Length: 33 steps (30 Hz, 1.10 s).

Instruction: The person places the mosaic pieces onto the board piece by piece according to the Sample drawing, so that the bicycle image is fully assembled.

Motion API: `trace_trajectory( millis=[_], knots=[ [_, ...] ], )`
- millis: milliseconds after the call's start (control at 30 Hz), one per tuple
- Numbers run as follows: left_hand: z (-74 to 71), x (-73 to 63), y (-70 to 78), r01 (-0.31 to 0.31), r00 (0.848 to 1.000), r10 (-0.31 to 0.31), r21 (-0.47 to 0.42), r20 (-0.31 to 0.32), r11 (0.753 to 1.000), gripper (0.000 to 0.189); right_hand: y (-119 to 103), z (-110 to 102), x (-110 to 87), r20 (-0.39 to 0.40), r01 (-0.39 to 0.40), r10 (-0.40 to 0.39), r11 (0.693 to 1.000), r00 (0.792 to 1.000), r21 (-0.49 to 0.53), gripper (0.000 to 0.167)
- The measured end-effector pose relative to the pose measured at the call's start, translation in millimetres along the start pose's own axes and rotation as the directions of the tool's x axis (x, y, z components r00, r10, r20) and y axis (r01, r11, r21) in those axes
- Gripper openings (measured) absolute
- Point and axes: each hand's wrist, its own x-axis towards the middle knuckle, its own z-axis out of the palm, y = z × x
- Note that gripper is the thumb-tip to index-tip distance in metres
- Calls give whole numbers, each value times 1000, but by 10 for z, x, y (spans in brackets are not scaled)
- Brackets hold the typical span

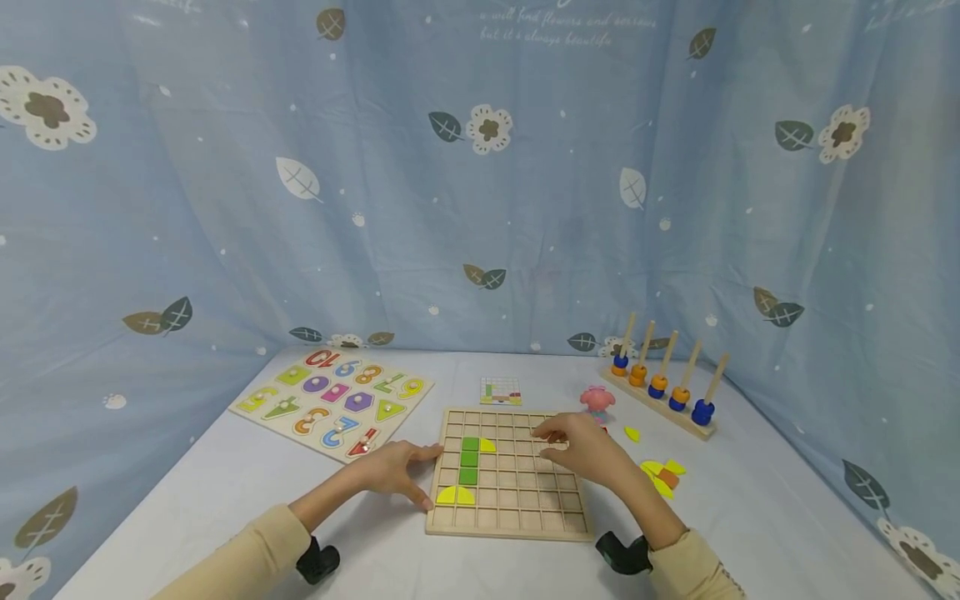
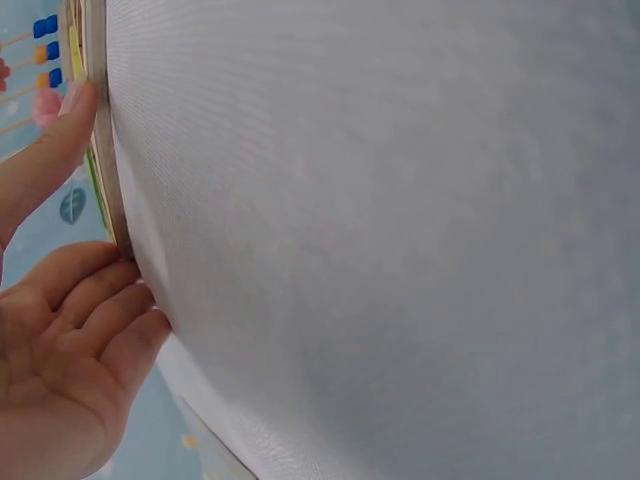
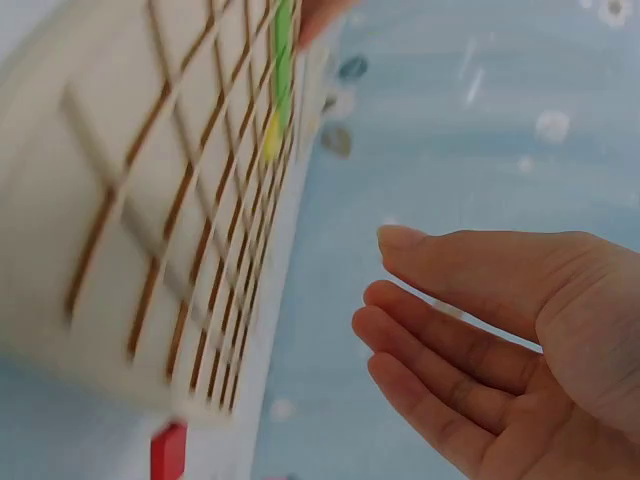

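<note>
While spread left hand [image 1: 396, 468] touches gridded wooden board [image 1: 510, 479] | loosely curved right hand [image 1: 583, 447] hovers empty | green squares [image 1: 468, 459] inlaid

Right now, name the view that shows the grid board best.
The head view: it shows most of the grid board from above, only part of its right side hidden by the right hand. The right wrist view has it slanted, blurred and cut off; the left wrist view shows mainly its edge, touched by the left hand.
</note>
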Motion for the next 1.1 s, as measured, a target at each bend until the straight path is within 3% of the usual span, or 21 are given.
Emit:
trace_trajectory(
  millis=[233,467,733,1100],
  knots=[
    [2,11,-5,-8,1000,8,7,-6,1000,89,301,-197,-56,-77,-94,91,995,993,-31,20],
    [13,9,-1,-4,1000,4,0,-7,1000,89,603,-295,-132,-134,-227,221,973,966,-29,19],
    [16,7,-2,7,1000,-7,6,-5,1000,89,913,-291,-230,-137,-348,340,937,930,-39,21],
    [23,1,-5,17,1000,-17,-2,-9,1000,89,1112,-268,-329,-112,-430,422,900,900,-67,24]
  ],
)
